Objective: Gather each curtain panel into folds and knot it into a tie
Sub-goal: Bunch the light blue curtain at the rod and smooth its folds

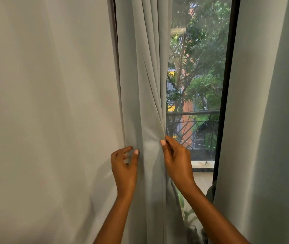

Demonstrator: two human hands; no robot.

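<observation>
The right hand pinches a bunch of pleats between thumb and curled fingers, right at the edge of the curtain panel where the cloth meets the window. From that pinch the folds fan upward in narrow ridges along the window's left side. The left hand sits on the far side of the same panel from the window, at about the same height. Its fingers are half curled and apart, and its thumb tip touches the flat cloth, with no fold caught between them as far as can be seen. The stretch of fabric between the two hands hangs smooth and ungathered, so the step in hand looks like the gathering itself, part done, with the knot not yet begun. The next move probably calls for the left hand to take up the loose width and pass it toward the window into the right hand's bunch. The pleats need to stay stacked and the pinch firm so the bundle does not spill. Beyond the left hand, farther from the window, a broad panel hangs flat and untouched. On the window's other side, past its dark frame, a second panel hangs loose too. Through the window show trees and a metal railing.
</observation>
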